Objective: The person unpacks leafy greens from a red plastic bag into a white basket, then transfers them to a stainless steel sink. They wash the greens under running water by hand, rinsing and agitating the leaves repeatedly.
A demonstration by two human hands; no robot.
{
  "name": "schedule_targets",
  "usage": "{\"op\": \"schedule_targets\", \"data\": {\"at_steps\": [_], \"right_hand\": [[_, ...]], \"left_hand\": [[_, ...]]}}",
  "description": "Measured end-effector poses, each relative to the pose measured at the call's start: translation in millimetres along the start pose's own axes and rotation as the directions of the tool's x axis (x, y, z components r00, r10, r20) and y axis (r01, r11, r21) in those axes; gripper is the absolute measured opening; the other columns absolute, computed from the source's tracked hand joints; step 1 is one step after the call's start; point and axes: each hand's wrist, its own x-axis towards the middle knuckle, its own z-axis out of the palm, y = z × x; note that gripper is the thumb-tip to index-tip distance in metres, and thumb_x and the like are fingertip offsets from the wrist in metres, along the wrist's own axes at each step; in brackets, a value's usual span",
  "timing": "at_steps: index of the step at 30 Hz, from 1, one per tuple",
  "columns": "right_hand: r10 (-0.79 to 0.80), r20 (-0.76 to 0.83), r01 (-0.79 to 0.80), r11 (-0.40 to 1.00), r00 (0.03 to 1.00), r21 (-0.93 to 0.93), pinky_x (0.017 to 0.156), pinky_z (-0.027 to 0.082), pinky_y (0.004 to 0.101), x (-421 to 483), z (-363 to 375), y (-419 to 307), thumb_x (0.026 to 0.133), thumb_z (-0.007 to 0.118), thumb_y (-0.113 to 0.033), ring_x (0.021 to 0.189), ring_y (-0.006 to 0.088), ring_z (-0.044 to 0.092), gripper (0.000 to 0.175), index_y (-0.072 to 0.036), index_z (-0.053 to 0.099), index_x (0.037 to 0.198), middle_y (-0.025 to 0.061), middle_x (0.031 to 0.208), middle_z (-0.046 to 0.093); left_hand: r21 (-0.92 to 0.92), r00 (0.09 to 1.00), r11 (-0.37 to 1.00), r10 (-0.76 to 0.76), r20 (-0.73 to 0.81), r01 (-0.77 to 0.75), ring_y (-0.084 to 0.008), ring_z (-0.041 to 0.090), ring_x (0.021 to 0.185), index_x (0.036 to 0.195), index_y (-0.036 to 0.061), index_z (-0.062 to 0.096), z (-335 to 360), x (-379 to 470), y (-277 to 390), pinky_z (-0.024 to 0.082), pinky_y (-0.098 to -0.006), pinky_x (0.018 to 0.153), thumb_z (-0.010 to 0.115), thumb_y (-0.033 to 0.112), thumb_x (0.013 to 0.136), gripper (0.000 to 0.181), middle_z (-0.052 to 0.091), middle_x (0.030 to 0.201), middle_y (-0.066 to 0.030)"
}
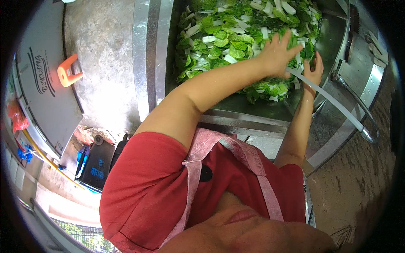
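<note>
Cut leafy greens (240,44) with pale stems fill a stainless steel sink (253,109), heaped in wet pieces. My left hand (280,55) reaches across the pile, slightly blurred, with fingers spread and nothing held. Near the right side of the heap, my right hand (313,72) has its fingers apart beside the leaves; whether its fingertips touch them is hard to tell. From the metal faucet (357,101), a whitish hose or water stream (329,96) curves down toward the greens between my hands; I cannot tell which it is.
Left of the sink, an orange stool (68,71) stands by a white appliance (41,79) bearing writing. A dark container (98,164) sits lower left. Gloves (376,47) and a dark brush-like object (352,34) lie along the right rim. A yellow hose (50,161) runs at left.
</note>
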Motion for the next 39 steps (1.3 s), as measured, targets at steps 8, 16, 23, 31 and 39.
{"op": "schedule_targets", "data": {"at_steps": [8, 16, 23, 31, 39], "right_hand": [[-0.328, 0.150, 0.329, 0.944, 0.933, 0.017, 0.104, 0.027, 0.0481, -72.7, 41.0, -114.8, 0.072, 0.071, -0.021, 0.128, 0.0388, 0.033, 0.065, -0.014, 0.047, 0.132, 0.0219, 0.139, 0.035], [-0.577, 0.645, 0.773, 0.633, 0.501, -0.035, 0.108, 0.019, 0.0531, -77.5, 130.1, -89.3, 0.066, 0.066, -0.005, 0.136, 0.0314, 0.026, 0.076, -0.031, 0.044, 0.134, 0.0109, 0.148, 0.028], [-0.630, 0.288, 0.692, 0.635, 0.721, -0.342, 0.101, 0.032, 0.0492, 11.1, 108.8, -4.9, 0.063, 0.060, 0.005, 0.127, 0.0319, 0.040, 0.078, -0.028, 0.046, 0.133, 0.0163, 0.138, 0.041], [-0.377, 0.109, 0.363, 0.712, 0.920, -0.601, 0.090, 0.044, 0.0448, 108.1, 58.0, -11.8, 0.083, 0.059, -0.014, 0.122, 0.0415, 0.038, 0.049, -0.008, 0.047, 0.130, 0.0247, 0.134, 0.040], [-0.401, 0.205, 0.445, 0.712, 0.893, -0.544, 0.100, 0.029, 0.0520, 46.9, 47.8, -116.1, 0.068, 0.071, -0.015, 0.121, 0.0401, 0.036, 0.065, -0.006, 0.047, 0.128, 0.0234, 0.133, 0.037]], "left_hand": [[-0.097, 0.939, 0.989, -0.134, -0.318, 0.109, -0.0292, 0.060, 0.103, 0.112, 0.0094, 0.063, -62.9, -31.2, -81.5, 0.048, -0.0396, 0.088, 0.068, 0.027, 0.073, 0.043, 0.061, 0.114, -0.0133], [0.216, 0.682, 0.676, -0.729, 0.057, 0.705, -0.0384, 0.024, 0.133, 0.143, 0.0190, 0.030, -82.8, -26.1, -129.2, 0.028, -0.0535, 0.105, 0.072, 0.047, 0.073, 0.086, 0.018, 0.148, -0.0198], [-0.204, 0.757, 0.764, -0.641, -0.127, 0.612, -0.0361, 0.055, 0.108, 0.128, 0.0094, 0.050, -21.6, -59.3, -176.0, 0.046, -0.0458, 0.091, 0.072, 0.039, 0.071, 0.068, 0.055, 0.123, -0.0186], [-0.061, 0.923, 0.926, -0.362, 0.128, 0.371, -0.0365, 0.057, 0.094, 0.113, 0.0059, 0.050, -19.2, -81.1, -60.7, 0.048, -0.0440, 0.079, 0.067, 0.017, 0.071, 0.047, 0.052, 0.108, -0.0175], [0.060, 0.871, 0.991, -0.136, 0.472, 0.122, -0.0345, 0.062, 0.080, 0.096, 0.0074, 0.061, -15.1, -106.5, -45.5, 0.049, -0.0446, 0.070, 0.065, 0.018, 0.073, 0.026, 0.064, 0.086, -0.0144]]}}
